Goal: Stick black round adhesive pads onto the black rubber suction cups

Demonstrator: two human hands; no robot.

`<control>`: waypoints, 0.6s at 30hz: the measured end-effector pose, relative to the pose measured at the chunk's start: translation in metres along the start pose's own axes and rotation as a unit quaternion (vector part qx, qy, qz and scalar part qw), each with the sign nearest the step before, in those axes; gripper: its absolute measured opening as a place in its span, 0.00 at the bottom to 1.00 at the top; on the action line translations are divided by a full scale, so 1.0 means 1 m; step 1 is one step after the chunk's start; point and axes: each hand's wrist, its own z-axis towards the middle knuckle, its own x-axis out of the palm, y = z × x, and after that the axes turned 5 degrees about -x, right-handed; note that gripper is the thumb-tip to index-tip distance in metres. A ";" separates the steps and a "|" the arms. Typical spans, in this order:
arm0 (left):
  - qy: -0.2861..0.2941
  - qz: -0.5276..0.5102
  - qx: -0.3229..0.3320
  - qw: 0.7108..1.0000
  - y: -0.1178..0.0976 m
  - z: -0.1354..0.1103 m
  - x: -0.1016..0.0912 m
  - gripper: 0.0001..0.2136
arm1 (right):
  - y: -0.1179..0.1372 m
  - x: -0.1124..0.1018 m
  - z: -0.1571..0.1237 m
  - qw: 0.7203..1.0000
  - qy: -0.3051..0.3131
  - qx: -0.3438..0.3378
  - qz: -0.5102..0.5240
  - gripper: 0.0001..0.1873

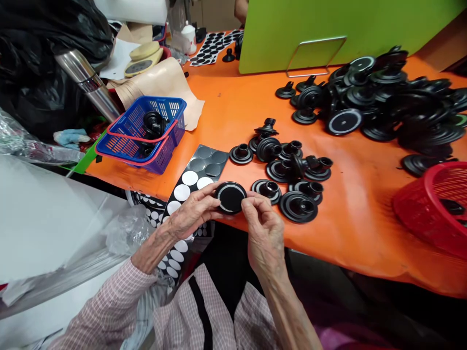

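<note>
My left hand (pixel 191 214) and my right hand (pixel 263 228) both grip one round black disc part (pixel 230 197) at the near edge of the orange table (pixel 357 214). The disc's flat face with a pale rim points up at me. My fingers pinch its edge from both sides. Just left of it lies a black sticker sheet (pixel 195 177) with round pads, some peeled to white circles. Several loose black parts (pixel 288 170) with raised stems lie right beyond my hands.
A blue basket (pixel 144 133) with black parts stands at the left. A big heap of black parts (pixel 394 104) fills the far right. A red basket (pixel 434 209) sits at the right edge. A green board (pixel 328 29) and a steel flask (pixel 89 82) stand behind.
</note>
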 end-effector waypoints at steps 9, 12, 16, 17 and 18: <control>-0.004 0.004 0.006 1.000 0.002 0.002 -0.002 0.19 | -0.003 0.003 0.000 1.000 -0.006 -0.002 -0.021 0.13; 0.000 0.003 0.008 1.000 0.004 0.002 -0.002 0.19 | -0.005 0.005 -0.001 0.999 -0.015 -0.015 -0.029 0.12; 0.025 0.002 0.023 0.999 0.009 0.004 -0.005 0.17 | -0.007 0.007 -0.003 0.997 -0.028 -0.039 -0.062 0.11; 0.029 0.003 0.032 0.999 0.010 0.004 -0.006 0.16 | -0.008 0.008 -0.003 0.996 -0.030 -0.045 -0.073 0.11; 0.030 0.006 0.041 0.999 0.012 0.004 -0.006 0.16 | -0.009 0.008 -0.004 0.995 -0.031 -0.052 -0.085 0.11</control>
